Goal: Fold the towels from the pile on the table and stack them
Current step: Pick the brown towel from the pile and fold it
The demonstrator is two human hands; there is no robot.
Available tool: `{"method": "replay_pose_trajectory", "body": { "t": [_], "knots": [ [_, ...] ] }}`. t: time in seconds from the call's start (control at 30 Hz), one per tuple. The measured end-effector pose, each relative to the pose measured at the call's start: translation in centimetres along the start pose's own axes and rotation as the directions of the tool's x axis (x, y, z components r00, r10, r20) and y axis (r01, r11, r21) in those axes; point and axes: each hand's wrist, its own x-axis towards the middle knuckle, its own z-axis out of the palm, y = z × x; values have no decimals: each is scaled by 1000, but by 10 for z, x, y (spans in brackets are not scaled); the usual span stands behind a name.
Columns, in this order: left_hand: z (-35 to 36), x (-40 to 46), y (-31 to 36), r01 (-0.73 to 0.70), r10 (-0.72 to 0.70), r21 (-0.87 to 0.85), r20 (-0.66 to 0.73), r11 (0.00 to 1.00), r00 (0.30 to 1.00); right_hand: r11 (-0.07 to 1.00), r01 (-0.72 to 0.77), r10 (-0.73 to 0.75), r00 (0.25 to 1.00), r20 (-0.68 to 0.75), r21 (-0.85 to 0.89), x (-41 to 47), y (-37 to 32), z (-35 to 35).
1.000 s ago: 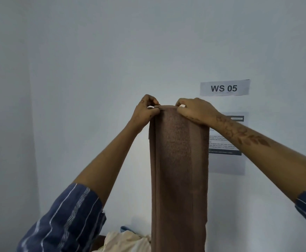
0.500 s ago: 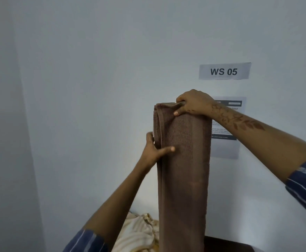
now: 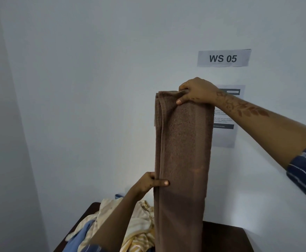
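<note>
Brown towel (image 3: 183, 160) hangs folded lengthwise; right hand (image 3: 196, 91) pinches its top edge, left hand (image 3: 149, 182) pinches its left edge lower down.

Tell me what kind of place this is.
Probably a numbered workstation in a work or training room: a wall sign reads WS 05, a printed notice hangs below, and mixed towels sit on a dark table.

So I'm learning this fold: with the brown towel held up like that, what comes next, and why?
Probably lift the left hand, which pinches the left edge midway, toward the right hand gripping the top, halving the brown towel; it hangs long and narrow above the table.
</note>
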Motion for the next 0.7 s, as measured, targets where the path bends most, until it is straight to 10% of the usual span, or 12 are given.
{"method": "replay_pose_trajectory", "body": {
  "t": [0.7],
  "knots": [
    [-7,-14,-13,31,-44,-103,-129,994,991,997,-11,13,1000,24,-81,-8,-8,7]
  ]
}}
